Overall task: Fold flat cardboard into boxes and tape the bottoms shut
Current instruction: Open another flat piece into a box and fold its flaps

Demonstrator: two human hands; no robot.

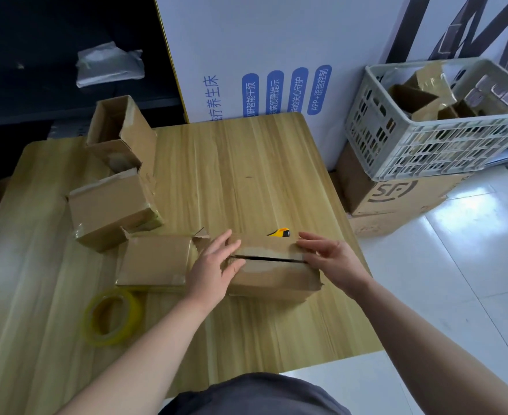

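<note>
Head view: near the bench's (246, 163) right edge, the cardboard box (273, 277) lies with its flaps nearly closed; left hand (213, 265) and right hand (330, 259) press them with straight fingers, gripping nothing; tape roll (111, 317) lies toward the front-left corner

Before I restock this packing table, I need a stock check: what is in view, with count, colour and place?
Table: one, light wood, centre.
Box being folded: one, brown, near edge, under both hands.
Other boxes: three, brown, table's left side.
Tape roll: one, yellowish, front left.
Knife: one, yellow and black, behind the folded box.
Crate: one, grey, right, holding cardboard pieces.
Large box: one, brown, beneath crate.
Wrapped packet: one, whitish, dark shelf, top left.
Left hand: one, bare, on box's left end.
Right hand: one, bare, on box's right end.
</note>
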